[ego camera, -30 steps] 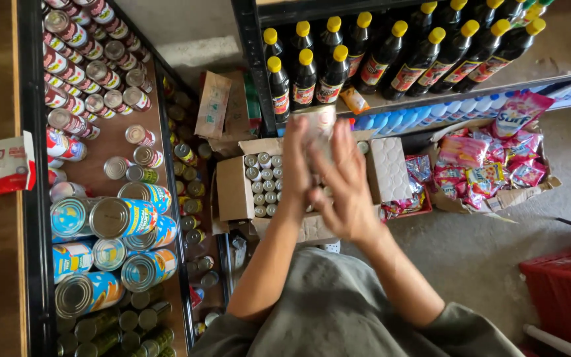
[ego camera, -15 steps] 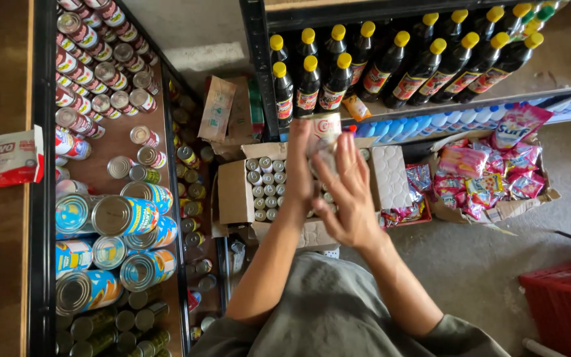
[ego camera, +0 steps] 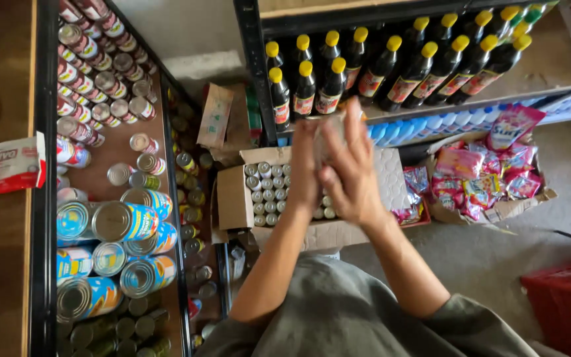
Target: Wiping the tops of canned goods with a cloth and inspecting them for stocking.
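Note:
Both my hands are raised together over an open cardboard box (ego camera: pixel 232 198) filled with several small silver-topped cans (ego camera: pixel 267 192). My left hand (ego camera: pixel 304 173) and my right hand (ego camera: pixel 351 175) press against a small pale can (ego camera: pixel 330 131). The can is blurred and mostly hidden by my fingers. Behind my hands, dark bottles with yellow caps (ego camera: pixel 381 63) stand in rows on a low shelf (ego camera: pixel 550 66).
A tall rack on the left holds large colourful tins (ego camera: pixel 123 221) and many small cans (ego camera: pixel 94 79). Packets in pink and red wrappers (ego camera: pixel 477 175) fill a box on the floor at right. A red crate (ego camera: pixel 566 301) sits at the lower right.
My hands have stayed clasped on the can above the box, shifting slightly. The view has drifted a little, so the shelves sit lower in frame.

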